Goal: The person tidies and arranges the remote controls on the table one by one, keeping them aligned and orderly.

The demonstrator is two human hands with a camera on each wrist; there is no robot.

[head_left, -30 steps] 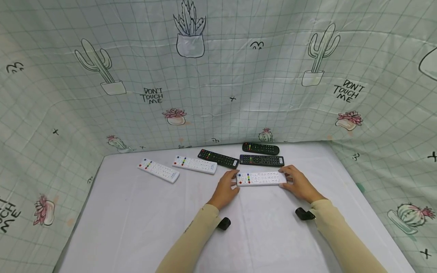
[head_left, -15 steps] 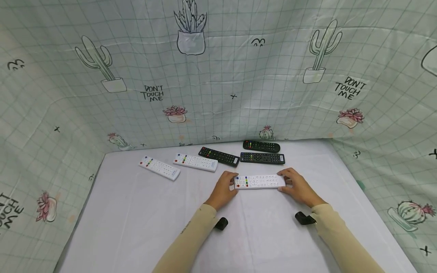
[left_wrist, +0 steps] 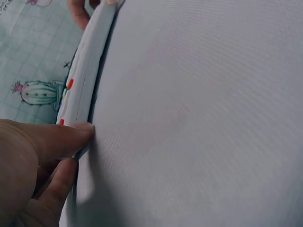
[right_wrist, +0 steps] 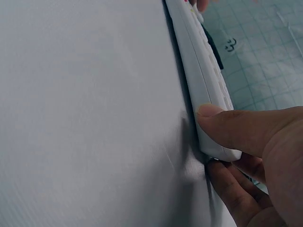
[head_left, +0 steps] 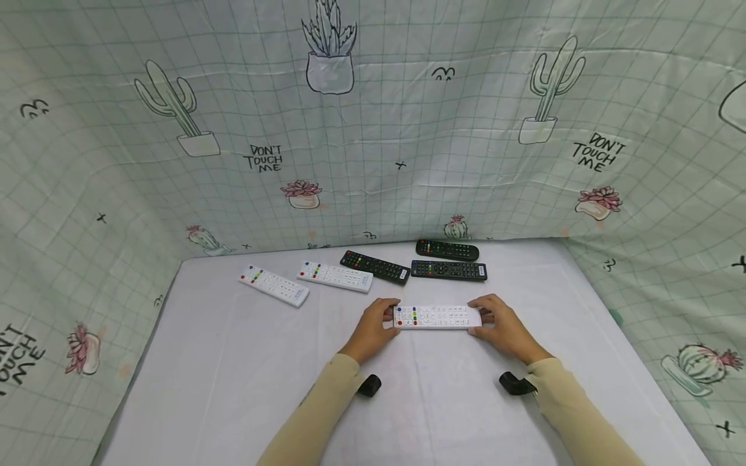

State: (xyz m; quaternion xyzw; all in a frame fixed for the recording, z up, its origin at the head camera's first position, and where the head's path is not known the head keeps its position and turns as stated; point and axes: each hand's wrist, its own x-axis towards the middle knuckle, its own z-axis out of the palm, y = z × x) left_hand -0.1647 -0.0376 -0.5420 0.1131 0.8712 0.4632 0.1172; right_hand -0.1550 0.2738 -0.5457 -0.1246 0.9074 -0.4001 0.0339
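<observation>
A white remote control [head_left: 437, 317] with coloured buttons lies crosswise low over the table, its buttons facing up. At its left end my left hand [head_left: 370, 330] grips it between thumb and fingers. My right hand [head_left: 500, 327] holds the opposite end the same way. In the left wrist view the thumb [left_wrist: 71, 139] presses the near long side of the remote [left_wrist: 87, 71], close to the red buttons. From the right wrist, the thumb [right_wrist: 227, 125] lies along the remote's side [right_wrist: 196, 61], with fingers curled at its end and a shadow beneath.
Two more white remotes, one far left [head_left: 274, 285] and one nearer the middle [head_left: 335, 276], lie on the white-covered table [head_left: 233, 375]. Several black remotes sit behind, including a long one [head_left: 448, 270] and a rounded one [head_left: 447, 250]. A cactus-print cloth [head_left: 373, 129] rises at the back and sides.
Both hands have brought the white remote toward the person and slightly left, away from the black remotes. The other remotes stay in place, and the head view has shifted a little.
</observation>
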